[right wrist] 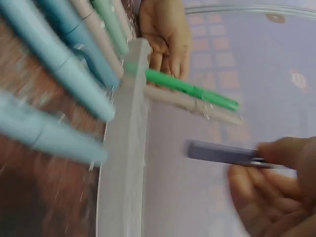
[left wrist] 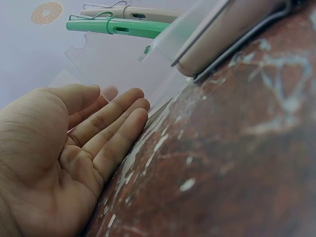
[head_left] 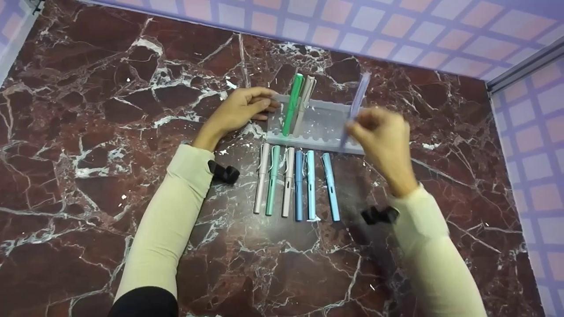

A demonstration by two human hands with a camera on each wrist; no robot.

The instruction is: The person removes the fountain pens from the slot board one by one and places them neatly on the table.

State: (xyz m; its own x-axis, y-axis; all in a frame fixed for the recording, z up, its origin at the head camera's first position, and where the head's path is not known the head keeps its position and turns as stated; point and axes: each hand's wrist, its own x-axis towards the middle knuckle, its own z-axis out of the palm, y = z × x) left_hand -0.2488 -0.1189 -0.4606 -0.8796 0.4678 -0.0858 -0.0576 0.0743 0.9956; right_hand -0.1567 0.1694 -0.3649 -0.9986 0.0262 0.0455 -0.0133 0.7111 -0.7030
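My left hand [head_left: 242, 108] rests at the left end of a clear plastic pen rack [head_left: 326, 116], its fingers fairly straight and touching the end panel. One fingertip shows through the plastic in the left wrist view. Toward that end, a green pen [head_left: 293, 105] and a beige pen [head_left: 305, 105] lie across the rack side by side. Over its right part my right hand [head_left: 385, 136] pinches a purple pen [head_left: 360, 94] between thumb and fingers. That pen is blurred in the head view and tilts above the rack; the right wrist view shows its dark purple end [right wrist: 217, 152] pointing away from the fingertips.
Several pens lie in a row before the rack: a pale pink pen [head_left: 261, 180], a mint pen [head_left: 272, 182], a beige-pink pen [head_left: 288, 182], a dark blue pen [head_left: 299, 187] and light blue ones [head_left: 311, 185]. Checkered panels [head_left: 396, 26] border the marbled table [head_left: 110, 154].
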